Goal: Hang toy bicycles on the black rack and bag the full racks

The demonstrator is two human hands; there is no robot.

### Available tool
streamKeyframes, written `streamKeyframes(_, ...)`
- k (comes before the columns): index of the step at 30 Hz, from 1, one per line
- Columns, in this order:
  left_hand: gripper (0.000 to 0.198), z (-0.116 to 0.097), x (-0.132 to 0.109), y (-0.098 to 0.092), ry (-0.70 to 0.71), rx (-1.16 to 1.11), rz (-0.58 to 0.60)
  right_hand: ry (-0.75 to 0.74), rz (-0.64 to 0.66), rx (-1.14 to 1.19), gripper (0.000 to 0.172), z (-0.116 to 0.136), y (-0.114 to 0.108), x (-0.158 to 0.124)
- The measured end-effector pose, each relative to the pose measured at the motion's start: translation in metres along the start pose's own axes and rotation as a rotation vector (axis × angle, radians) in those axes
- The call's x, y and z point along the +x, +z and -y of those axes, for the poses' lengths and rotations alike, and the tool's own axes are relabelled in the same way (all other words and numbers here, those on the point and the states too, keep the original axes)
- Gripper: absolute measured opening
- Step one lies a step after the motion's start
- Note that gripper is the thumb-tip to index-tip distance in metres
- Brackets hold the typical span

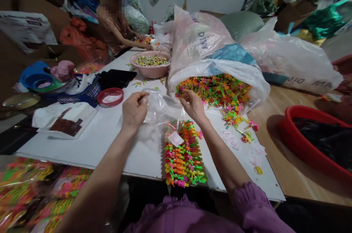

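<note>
A clear plastic bag (165,106) stretches between my two hands above the white tabletop. My left hand (134,111) is closed on the bag's left edge, fingers curled inward. On the opposite side, my right hand (194,106) pinches at the bag's right edge, its fingertips in front of the big open sack. Just below the bag, neat rows of small bright plastic pieces (185,159) in green, orange, pink and yellow lie at the table's front edge. A small white paper slip (176,139) rests on top of these rows.
A large white sack (203,39) spills loose colourful pieces (217,90). Behind are a pink basin (150,69) and a co-worker (115,28). A red dish (110,96) and blue basket (74,95) stand left; a red tub (286,126) and paper slips (257,152) lie right.
</note>
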State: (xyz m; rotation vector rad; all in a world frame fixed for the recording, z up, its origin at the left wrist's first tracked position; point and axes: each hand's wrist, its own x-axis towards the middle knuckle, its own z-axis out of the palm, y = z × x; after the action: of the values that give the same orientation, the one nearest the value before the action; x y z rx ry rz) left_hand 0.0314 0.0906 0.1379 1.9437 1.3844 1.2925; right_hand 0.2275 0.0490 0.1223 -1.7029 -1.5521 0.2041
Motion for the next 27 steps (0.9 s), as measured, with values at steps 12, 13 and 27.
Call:
streamKeyframes(12, 0.025, -0.013, 0.006, 0.009, -0.011, 0.112, 0.105, 0.072, 0.202, -0.290, 0.050, 0.006, 0.002, -0.014)
streamKeyframes(13, 0.026, -0.010, 0.008, 0.005, -0.018, 0.127, 0.088, 0.065, 0.197, -0.238, 0.044, 0.002, 0.003, -0.011)
streamKeyframes(27, 0.020, -0.028, 0.031, 0.023, 0.058, -0.092, 0.094, 0.057, 0.104, -0.293, 0.042, -0.001, -0.005, 0.011)
